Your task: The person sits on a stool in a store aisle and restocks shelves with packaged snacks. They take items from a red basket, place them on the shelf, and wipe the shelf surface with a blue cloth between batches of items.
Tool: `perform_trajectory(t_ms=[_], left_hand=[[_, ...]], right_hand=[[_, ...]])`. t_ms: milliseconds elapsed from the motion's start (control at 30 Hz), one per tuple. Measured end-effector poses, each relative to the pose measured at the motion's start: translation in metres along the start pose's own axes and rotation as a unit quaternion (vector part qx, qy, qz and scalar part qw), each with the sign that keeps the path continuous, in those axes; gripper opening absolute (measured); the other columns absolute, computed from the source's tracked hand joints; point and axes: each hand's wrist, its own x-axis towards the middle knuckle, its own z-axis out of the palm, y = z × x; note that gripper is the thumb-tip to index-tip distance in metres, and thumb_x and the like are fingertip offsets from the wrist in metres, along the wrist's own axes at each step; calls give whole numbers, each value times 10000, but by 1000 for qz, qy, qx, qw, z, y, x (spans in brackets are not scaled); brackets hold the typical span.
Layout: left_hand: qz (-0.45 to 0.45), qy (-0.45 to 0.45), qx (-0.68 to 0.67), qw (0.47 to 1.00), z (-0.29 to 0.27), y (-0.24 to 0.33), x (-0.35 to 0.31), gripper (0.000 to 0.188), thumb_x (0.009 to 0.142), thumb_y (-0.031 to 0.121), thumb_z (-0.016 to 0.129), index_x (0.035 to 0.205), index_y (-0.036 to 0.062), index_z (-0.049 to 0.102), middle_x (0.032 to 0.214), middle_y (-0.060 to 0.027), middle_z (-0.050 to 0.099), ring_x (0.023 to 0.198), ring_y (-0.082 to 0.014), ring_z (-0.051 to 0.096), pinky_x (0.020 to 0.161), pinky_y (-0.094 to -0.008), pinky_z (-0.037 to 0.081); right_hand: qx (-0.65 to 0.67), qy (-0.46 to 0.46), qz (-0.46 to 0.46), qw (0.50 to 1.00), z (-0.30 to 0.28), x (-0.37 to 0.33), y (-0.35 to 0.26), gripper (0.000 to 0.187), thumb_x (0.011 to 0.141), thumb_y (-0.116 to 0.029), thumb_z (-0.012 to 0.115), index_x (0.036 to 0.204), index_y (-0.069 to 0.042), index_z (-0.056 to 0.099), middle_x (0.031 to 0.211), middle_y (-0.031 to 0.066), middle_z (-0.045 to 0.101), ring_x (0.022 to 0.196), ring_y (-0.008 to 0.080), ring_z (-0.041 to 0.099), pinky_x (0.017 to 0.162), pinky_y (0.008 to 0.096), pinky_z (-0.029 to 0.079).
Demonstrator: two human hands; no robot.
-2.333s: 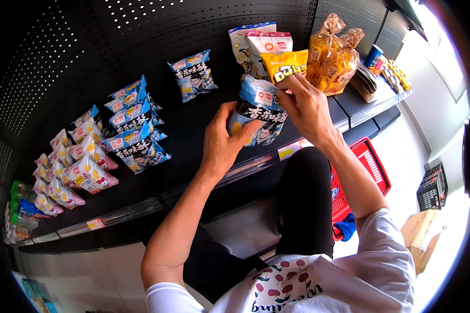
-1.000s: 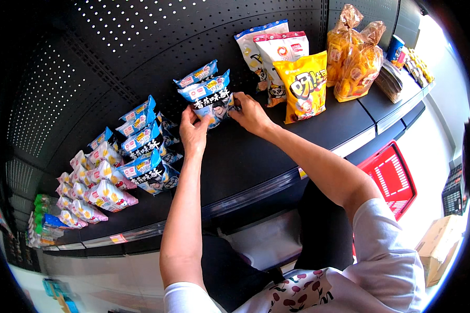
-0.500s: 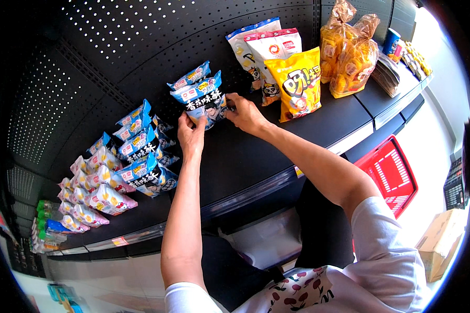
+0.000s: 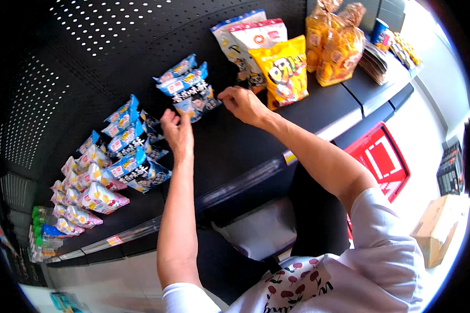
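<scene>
A blue snack bag (image 4: 192, 97) stands upright on the black shelf, with another blue bag (image 4: 176, 69) close behind it. My left hand (image 4: 177, 133) is at its lower left corner, fingers apart and the thumb near the bag's bottom. Beside the bag's right edge is my right hand (image 4: 244, 106), its fingers bent and slightly blurred, with nothing visible in them. Neither hand appears to grip the bag. Left of them, more blue snack bags (image 4: 136, 169) stand in a row, then white and pink snack bags (image 4: 100, 197).
Right of my hands are a yellow snack bag (image 4: 283, 73), white bags (image 4: 258, 39) and clear bags of yellow snacks (image 4: 341, 55). A perforated black panel (image 4: 115, 47) backs the shelf (image 4: 224, 151). On the floor are a red basket (image 4: 384, 161) and a cardboard box (image 4: 437, 229).
My left fingers have loosened and drawn slightly away from the blue bag. My right hand has come off its right edge. The whole view has shifted a little.
</scene>
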Motion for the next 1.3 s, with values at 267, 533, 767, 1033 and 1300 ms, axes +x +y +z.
perform_trajectory(t_ms=[267, 533, 767, 1033, 1300], left_hand=[[-40, -129, -62, 989, -14, 74, -44, 338, 1000, 297, 609, 1239, 59, 630, 1044, -53, 700, 896, -126, 670, 755, -260, 529], [-25, -391, 70, 918, 7, 104, -95, 304, 1018, 319, 567, 1098, 63, 712, 908, -46, 711, 806, -102, 650, 718, -235, 513], [-78, -461, 123, 875, 16, 96, -107, 328, 1020, 325, 557, 1095, 43, 708, 887, -44, 711, 799, -100, 631, 733, -249, 487], [-118, -459, 143, 869, 20, 94, -103, 318, 1016, 331, 556, 1128, 76, 709, 897, -20, 700, 793, -70, 597, 718, -225, 443], [-98, -472, 134, 866, 22, 90, -104, 314, 1010, 318, 561, 1143, 70, 699, 900, -9, 685, 793, -70, 586, 719, -225, 435]], right_hand=[[143, -39, 29, 989, -88, -75, -76, 186, 1025, -172, 527, 1107, -43, 633, 864, 59, 661, 765, 119, 656, 661, 256, 567], [117, 148, 242, 952, -229, -253, -11, 234, 1041, -251, 553, 1086, -53, 670, 824, 17, 647, 691, 40, 607, 599, 177, 517], [-256, -40, 324, 910, -218, -439, 83, 224, 897, -176, 720, 1093, -79, 671, 971, 135, 683, 912, 316, 654, 828, 395, 564], [-359, -147, 397, 832, -177, -481, 118, 398, 864, -73, 636, 1233, -217, 669, 1324, 95, 566, 1207, 323, 501, 948, 437, 521], [-337, -126, 402, 842, -192, -489, 118, 206, 877, -193, 674, 1068, -197, 751, 1115, 81, 618, 1087, 297, 563, 860, 421, 546]])
